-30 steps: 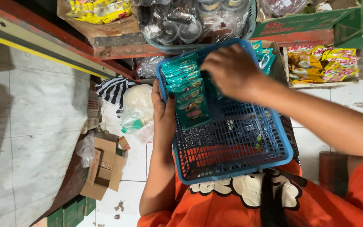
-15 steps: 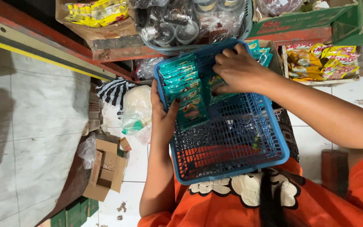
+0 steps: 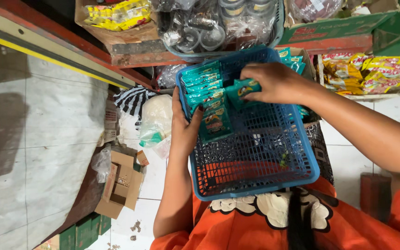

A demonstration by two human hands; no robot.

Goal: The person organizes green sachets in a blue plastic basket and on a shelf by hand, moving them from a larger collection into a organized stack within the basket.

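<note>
I see my right hand (image 3: pixel 274 83) pinching one teal sachet (image 3: pixel 242 89); the sachet row (image 3: pixel 204 85), held by my left hand (image 3: pixel 184 127), lies toward nine o'clock in the blue basket (image 3: pixel 255 190).

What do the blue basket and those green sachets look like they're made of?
Blue basket: moulded plastic by the look, a matte open lattice with a smooth thick rim. Green sachets: likely thin glossy plastic or foil film; they shine and crinkle, stacked under the left hand, one pinched by the right hand.
</note>
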